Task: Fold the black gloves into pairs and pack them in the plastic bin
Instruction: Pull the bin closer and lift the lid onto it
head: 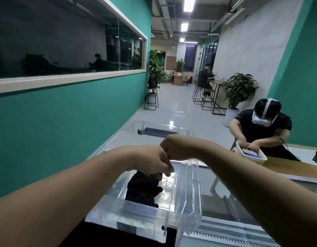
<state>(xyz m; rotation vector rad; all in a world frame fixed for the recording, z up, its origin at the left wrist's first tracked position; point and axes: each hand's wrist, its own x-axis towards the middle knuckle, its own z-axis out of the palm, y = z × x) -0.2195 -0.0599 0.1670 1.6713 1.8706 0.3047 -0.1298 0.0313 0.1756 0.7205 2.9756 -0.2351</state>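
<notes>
The person is lowering a bundle of black gloves (144,188) into the clear plastic bin (191,175), the left hand (154,162) pinching its top edge with fingers curled closed. The right hand (173,147) is touching the left, apparently closed, though what it is gripping is hidden. The bundle should be kept pinched until it is resting flat inside, so the fold is not springing open.

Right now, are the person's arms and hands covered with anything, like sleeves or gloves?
No. Both forearms are bare all the way down the picture, with no sleeve in view. The left hand and right hand wear no gloves, and no watch, bracelet or ring shows. The fingers are bare too.
</notes>
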